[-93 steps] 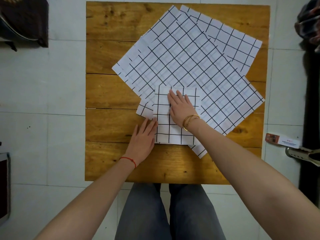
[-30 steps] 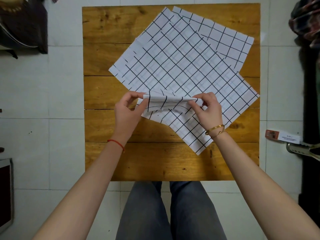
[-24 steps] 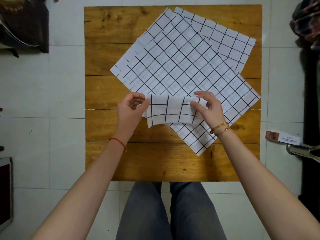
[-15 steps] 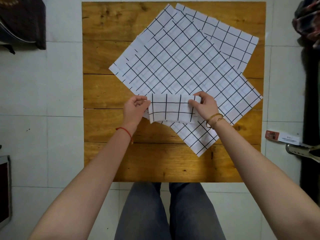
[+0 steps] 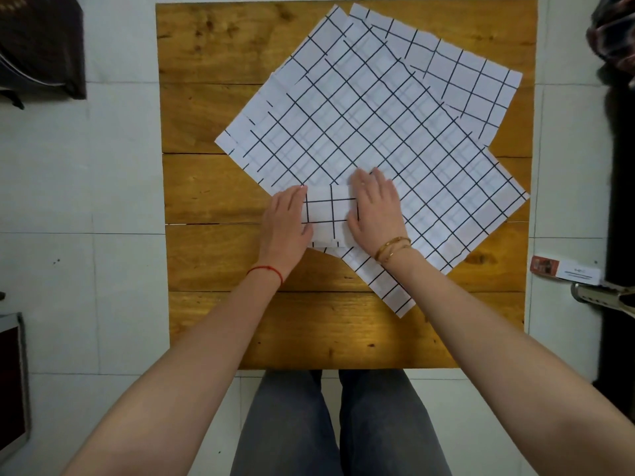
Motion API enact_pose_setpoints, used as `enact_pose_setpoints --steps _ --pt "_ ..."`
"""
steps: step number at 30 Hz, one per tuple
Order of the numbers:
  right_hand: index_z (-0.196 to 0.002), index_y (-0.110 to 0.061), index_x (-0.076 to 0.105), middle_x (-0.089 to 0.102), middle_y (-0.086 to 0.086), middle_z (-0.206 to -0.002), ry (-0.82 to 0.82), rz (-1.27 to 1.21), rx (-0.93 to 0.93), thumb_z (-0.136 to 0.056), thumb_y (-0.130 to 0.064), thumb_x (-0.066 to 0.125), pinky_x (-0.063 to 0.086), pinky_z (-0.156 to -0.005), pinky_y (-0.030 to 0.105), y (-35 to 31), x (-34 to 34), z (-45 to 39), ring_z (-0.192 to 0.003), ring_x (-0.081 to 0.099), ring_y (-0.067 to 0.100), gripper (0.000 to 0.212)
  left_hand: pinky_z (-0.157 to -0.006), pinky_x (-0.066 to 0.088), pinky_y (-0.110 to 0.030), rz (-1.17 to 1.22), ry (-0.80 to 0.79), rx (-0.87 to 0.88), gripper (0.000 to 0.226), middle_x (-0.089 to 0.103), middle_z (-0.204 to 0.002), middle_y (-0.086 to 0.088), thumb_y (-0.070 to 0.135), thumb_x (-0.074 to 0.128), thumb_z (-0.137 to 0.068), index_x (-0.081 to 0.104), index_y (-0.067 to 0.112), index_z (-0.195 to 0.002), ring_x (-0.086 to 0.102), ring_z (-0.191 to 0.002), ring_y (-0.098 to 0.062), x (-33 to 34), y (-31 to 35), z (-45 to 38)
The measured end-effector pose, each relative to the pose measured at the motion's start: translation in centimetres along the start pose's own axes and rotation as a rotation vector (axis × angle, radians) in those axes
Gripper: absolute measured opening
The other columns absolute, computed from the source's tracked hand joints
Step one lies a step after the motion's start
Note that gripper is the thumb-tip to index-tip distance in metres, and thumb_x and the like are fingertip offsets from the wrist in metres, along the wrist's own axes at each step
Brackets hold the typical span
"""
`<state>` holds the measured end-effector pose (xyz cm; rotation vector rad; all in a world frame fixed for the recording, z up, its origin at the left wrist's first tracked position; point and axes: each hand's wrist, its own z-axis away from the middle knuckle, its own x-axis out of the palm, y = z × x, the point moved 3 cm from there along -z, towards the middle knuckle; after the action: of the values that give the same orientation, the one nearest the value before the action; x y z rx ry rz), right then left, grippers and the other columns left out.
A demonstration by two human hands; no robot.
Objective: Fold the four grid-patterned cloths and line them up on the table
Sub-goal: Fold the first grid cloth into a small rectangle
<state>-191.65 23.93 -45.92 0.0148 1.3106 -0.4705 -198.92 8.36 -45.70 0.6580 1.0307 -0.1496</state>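
The table point(image 5: 213, 187) is the landmark, seen from above with the person's legs point(image 5: 340, 424) at its near edge. A folded cloth point(image 5: 330, 218) lies near the table's middle, overlapping the near-left edge of a large unfolded cloth point(image 5: 360, 132) that spreads tilted over the table's far and right parts. The left hand point(image 5: 285, 225) rests flat on the folded cloth's left end, the right hand point(image 5: 374, 211) flat on its right end. Another cloth point(image 5: 460, 80) sticks out from under the large one toward the table's far-right corner. A further cloth's corner point(image 5: 385, 286) juts out toward the table's near edge, under the right wrist. A small box point(image 5: 563, 269) lies on the floor right of the table.
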Motion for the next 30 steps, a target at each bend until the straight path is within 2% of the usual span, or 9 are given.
enact_pose_setpoints --steps 3,6,12,17,22,26,30 --pt "-0.149 -0.006 0.022 0.021 0.008 -0.156 -0.142 0.117 -0.150 -0.094 -0.026 0.041 0.011 -0.118 0.052 -2.4 1.4 -0.4 -0.146 0.011 0.031 0.062 -0.120 0.021 -0.044 -0.193 -0.095 0.000 0.076 0.020 -0.159 -0.002 0.022 0.059 -0.092 0.015 0.014 -0.154 0.013 -0.148 -0.026 0.8 -0.1 -0.1" --pt "-0.151 -0.008 0.014 0.012 0.005 -0.159 -0.228 0.179 -0.172 -0.098 -0.030 0.034 0.008 -0.118 0.052 -3.5 2.7 -0.7 -0.147 0.002 0.029 0.061 -0.120 0.016 -0.047 -0.306 -0.144 0.003 0.080 0.008 -0.163 -0.001 0.022 0.056 -0.094 0.005 0.014 -0.155 0.002 -0.149 -0.029 1.4 -0.3 0.0" --pt "-0.152 -0.010 0.008 0.006 0.004 -0.160 -0.244 0.159 -0.083 -0.099 -0.033 0.027 0.004 -0.119 0.051 -2.3 3.4 0.4 -0.148 0.000 0.026 0.061 -0.119 0.014 -0.056 -0.330 -0.205 0.004 0.078 -0.009 -0.163 0.005 0.024 0.049 -0.098 -0.004 0.018 -0.155 -0.011 -0.149 -0.031 1.8 -1.0 0.2" --pt "-0.152 -0.012 0.009 0.008 0.002 -0.160 -0.166 0.111 0.154 -0.099 -0.034 0.021 0.002 -0.119 0.050 2.8 2.5 3.1 -0.148 0.001 0.026 0.059 -0.118 0.010 -0.060 -0.324 -0.245 0.003 0.083 -0.019 -0.161 0.008 0.024 0.049 -0.099 -0.012 0.022 -0.154 -0.016 -0.148 -0.032 1.9 -1.5 0.1" --pt "-0.152 -0.013 0.009 0.008 0.002 -0.160 -0.163 0.123 0.125 -0.098 -0.038 0.014 -0.005 -0.119 0.047 5.1 1.7 3.8 -0.148 -0.004 0.023 0.060 -0.118 0.013 -0.058 -0.341 -0.203 0.019 0.078 -0.011 -0.163 0.005 0.027 0.048 -0.099 -0.006 0.020 -0.155 -0.012 -0.149 -0.030 1.7 -1.6 0.5" --pt "-0.152 -0.010 0.011 0.009 0.005 -0.160 -0.107 0.111 0.048 -0.099 -0.035 0.020 0.002 -0.120 0.049 3.9 1.2 4.4 -0.148 -0.001 0.025 0.060 -0.119 0.018 -0.052 -0.350 -0.084 0.109 0.068 0.009 -0.163 -0.002 0.024 0.042 -0.100 0.004 0.016 -0.156 0.004 -0.150 -0.026 1.5 -1.7 2.8" --pt "-0.152 -0.009 0.011 0.008 0.006 -0.160 -0.137 0.100 -0.096 -0.100 -0.033 0.024 0.010 -0.119 0.050 0.4 1.8 5.7 -0.148 0.002 0.025 0.059 -0.118 0.021 -0.052 -0.352 -0.087 0.186 0.065 0.013 -0.162 -0.005 0.021 0.042 -0.099 0.010 0.015 -0.155 0.007 -0.150 -0.024 2.6 -1.9 6.2"
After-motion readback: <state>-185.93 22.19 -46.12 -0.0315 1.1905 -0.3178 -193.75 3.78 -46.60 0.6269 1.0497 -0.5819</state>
